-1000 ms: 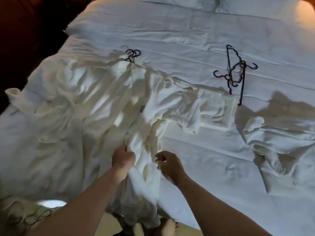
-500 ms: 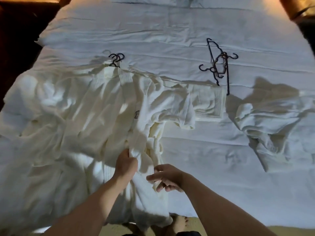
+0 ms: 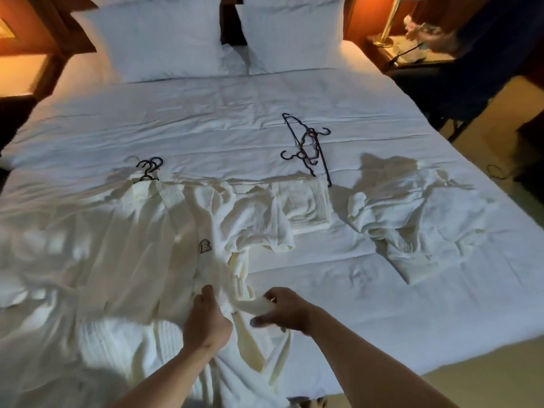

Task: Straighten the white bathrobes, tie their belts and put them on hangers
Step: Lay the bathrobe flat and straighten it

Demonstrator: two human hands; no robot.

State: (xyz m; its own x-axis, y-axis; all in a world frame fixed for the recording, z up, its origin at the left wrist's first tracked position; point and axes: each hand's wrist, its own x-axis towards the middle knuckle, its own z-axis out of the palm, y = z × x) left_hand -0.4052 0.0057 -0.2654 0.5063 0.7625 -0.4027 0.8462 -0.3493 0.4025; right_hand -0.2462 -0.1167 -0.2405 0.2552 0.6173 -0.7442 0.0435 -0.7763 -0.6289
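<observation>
While the left hand (image 3: 206, 322) grips the bathrobe (image 3: 141, 260), the right hand (image 3: 282, 309) pinches its belt (image 3: 253, 304) (both curled).

A: Which parts of the hangers are hidden?

B: The left hangers (image 3: 148, 169) show only their hooks; the bathrobe (image 3: 132, 254) covers their shoulders.

A: And my hands?

B: My left hand (image 3: 207, 325) buries its fingertips in the cloth. My right hand (image 3: 282, 309) is motion-blurred, so its grip on the belt (image 3: 253, 306) is unclear.

A: Anything cut off?

B: The bathrobe's hem leaves the lower edge; the lamp (image 3: 387, 22) loses its top.
</observation>
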